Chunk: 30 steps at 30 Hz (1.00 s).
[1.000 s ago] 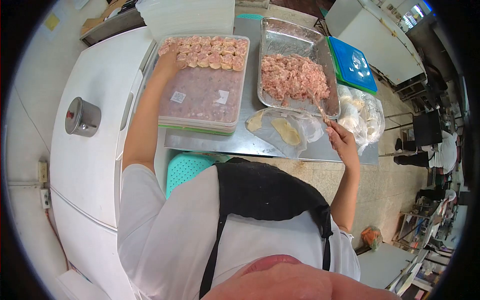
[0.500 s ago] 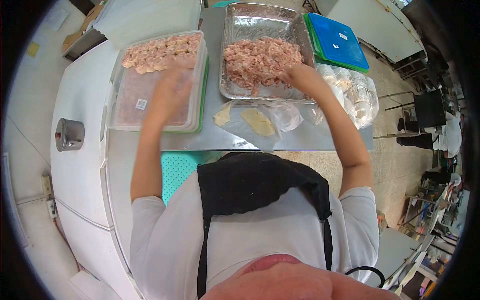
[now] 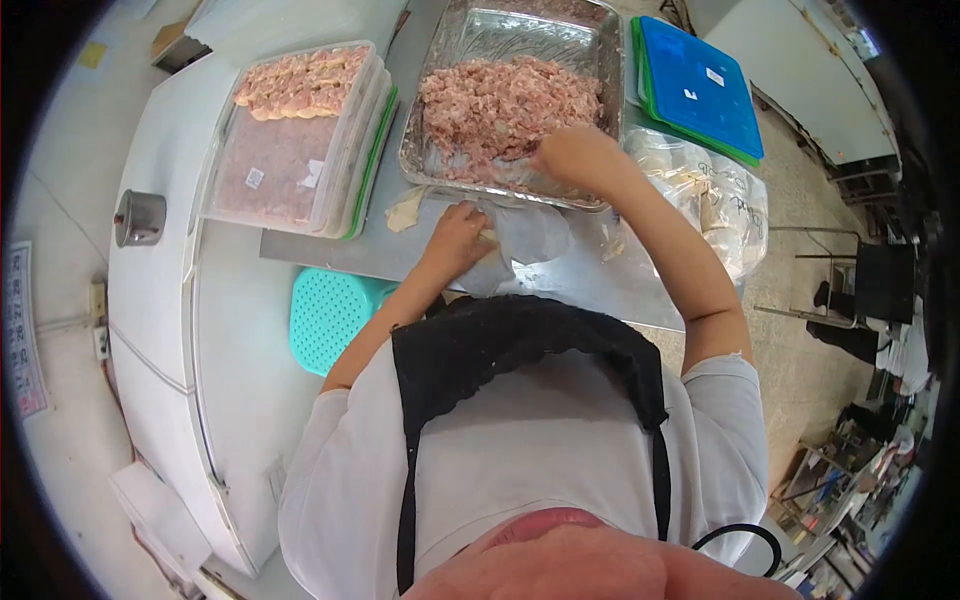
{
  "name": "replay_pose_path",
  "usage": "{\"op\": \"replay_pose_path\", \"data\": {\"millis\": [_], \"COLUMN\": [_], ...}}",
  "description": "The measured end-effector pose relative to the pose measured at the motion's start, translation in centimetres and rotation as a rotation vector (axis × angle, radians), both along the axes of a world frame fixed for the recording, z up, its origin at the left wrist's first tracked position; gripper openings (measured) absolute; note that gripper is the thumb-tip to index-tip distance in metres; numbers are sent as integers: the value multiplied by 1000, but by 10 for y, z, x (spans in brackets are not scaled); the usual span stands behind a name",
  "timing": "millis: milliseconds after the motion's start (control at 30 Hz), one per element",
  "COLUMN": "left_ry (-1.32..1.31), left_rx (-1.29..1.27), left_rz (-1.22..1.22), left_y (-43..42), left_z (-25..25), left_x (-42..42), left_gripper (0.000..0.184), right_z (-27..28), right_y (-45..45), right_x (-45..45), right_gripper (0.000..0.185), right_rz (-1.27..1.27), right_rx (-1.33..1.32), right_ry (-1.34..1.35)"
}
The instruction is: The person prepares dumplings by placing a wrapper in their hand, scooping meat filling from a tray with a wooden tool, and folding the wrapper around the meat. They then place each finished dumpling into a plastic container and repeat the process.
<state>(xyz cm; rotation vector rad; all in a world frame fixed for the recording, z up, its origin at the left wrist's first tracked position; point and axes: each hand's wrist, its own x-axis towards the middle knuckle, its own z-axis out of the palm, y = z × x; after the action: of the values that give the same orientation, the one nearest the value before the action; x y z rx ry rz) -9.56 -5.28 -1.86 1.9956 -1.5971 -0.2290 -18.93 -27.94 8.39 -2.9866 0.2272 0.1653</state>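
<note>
My left hand (image 3: 462,240) is at the table's near edge, its fingers closed on a pale dough wrapper (image 3: 489,262) that lies partly under them on thin plastic. A smaller scrap of dough (image 3: 404,211) sits just left of it. My right hand (image 3: 580,158) is curled at the near right side of a metal tray (image 3: 520,38), against the ground meat (image 3: 510,100). Whatever its fingers hold is hidden. To the left, a clear plastic container (image 3: 270,180) has rows of filled dumplings (image 3: 300,82) across its far end.
Blue and green lids (image 3: 697,85) are stacked right of the tray. Below them lies a plastic bag of pale round pieces (image 3: 715,200). A turquoise stool (image 3: 330,318) stands under the table's near side, and a metal pot (image 3: 140,218) is farther left.
My left hand has moved from over the container, right and toward me, onto the dough wrapper. My right hand stays at the meat, slightly more to the left. The view has shifted a little.
</note>
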Motion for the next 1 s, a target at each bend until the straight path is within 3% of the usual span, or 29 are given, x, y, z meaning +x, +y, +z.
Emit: {"op": "replay_pose_path", "data": {"millis": [100, 167, 200, 267, 300, 333, 400, 467, 533, 567, 667, 733, 767, 833, 900, 967, 1000], "left_ry": [-21, 237, 234, 199, 197, 284, 371, 547, 532, 514, 440, 420, 397, 478, 553, 109, 112], "left_rx": [90, -11, -9, -71, -70, -89, -112, -39, -58, -71, 149, 110, 72, 39, 2, -227, -232], "left_rz": [-6, 27, 35, 215, 217, 292, 376, 467, 434, 391, 424, 396, 370, 386, 397, 224, 217], "left_y": [0, 3, 5, 12, 14, 16, 20, 22, 24, 25, 26, 32, 35, 39, 38, 37, 36], "left_z": [-6, 2, 7, 19, 25, 31, 41, 48, 50, 51, 78, 88, 91, 92, 90, 87, 93], "left_x": [8, 9, 10, 10, 13, 16, 25, 32, 34, 34, 33, 39, 42, 46, 54, 62, 66], "left_gripper": [21, 21, 21, 19, 19, 19, 19, 18, 21, 24, 25, 22, 20, 21, 22, 30, 30], "right_z": [-39, -55, -54, -53, -56, -49, -34, -36, -32, -37, -48, -38, -30, -11, -28, -37, -37], "right_y": [-19, 1, 8, 18, 7, 0, -16, -16, -1, 11, 27, 8, 1, -7, 0, 11, 21], "right_x": [19, 21, 16, 6, 12, 11, 10, 22, 38, 39, 38, 34, 32, 28, 30, 29, 26], "right_gripper": [20, 21, 21, 37, 39, 39, 41, 41, 36, 36, 35, 35, 35, 35, 37, 39, 39], "right_rz": [19, 76, 85, 80, -5, -3, 55, 115, -69, -71, 33, 106, 105, 29, 24, 10, -39], "right_rx": [-65, -67, -64, 188, 308, 310, 567, 451, 179, 180, 284, 601, 598, 320, 199, 79, 132], "right_ry": [-126, -111, -113, -174, -16, -16, -58, -144, 36, 40, -96, -73, -67, -12, 56, 122, 66]}}
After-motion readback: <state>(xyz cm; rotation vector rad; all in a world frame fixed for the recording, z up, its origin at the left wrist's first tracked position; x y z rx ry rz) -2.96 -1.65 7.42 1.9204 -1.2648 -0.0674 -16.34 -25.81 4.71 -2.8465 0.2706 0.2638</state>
